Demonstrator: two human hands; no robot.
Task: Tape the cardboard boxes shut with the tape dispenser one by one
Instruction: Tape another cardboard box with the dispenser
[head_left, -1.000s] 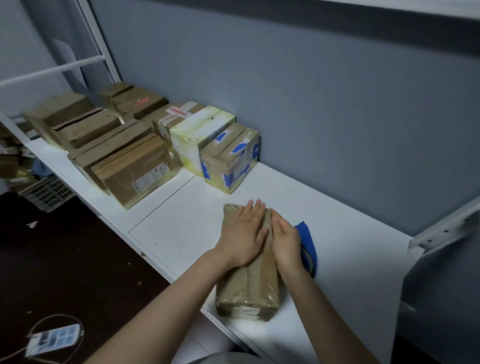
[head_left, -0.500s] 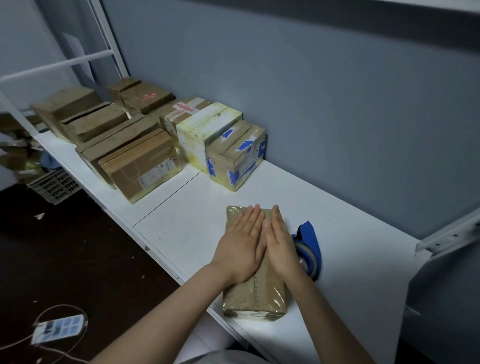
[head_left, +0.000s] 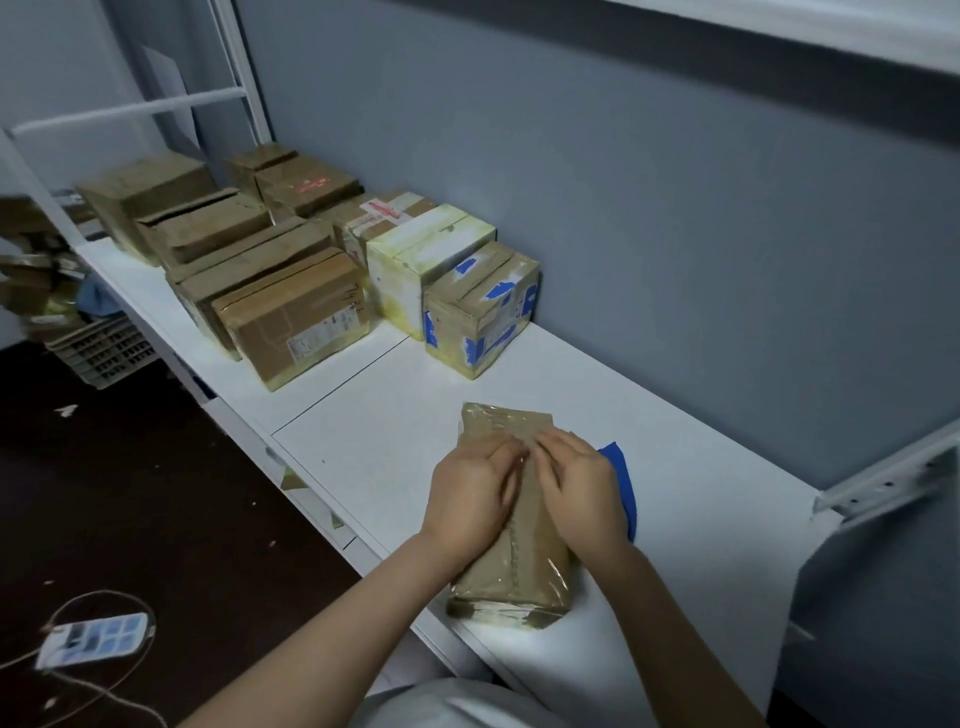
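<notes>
Cardboard box (head_left: 511, 566), a flat brown oblong wrapped in glossy, wrinkled clear tape, lies at the near edge of the white table (head_left: 701, 467), its long side running away from the person. Half a second ago both hands lay flat on its top with straight fingers side by side; now the left hand (head_left: 467, 499) and right hand (head_left: 579, 488) have bent their fingers, and the fingertips meet over the centre seam on the far half of the lid. Motion blur hides whether they pinch the tape or only press it. The blue tape dispenser (head_left: 621, 478) sits just beside the box behind the right hand; its tape roll showed earlier, and now only a blue edge shows. Further along the table, near the wall, stands a squat box with blue tape patches (head_left: 483, 312), then a pale yellow-white box (head_left: 426, 254), then a brown box with a red-and-white sticker (head_left: 382, 210) whose print is too small to read. In front, a brown box with a white shipping label (head_left: 296, 312) carries dark handwriting on its top corner that I cannot make out.
</notes>
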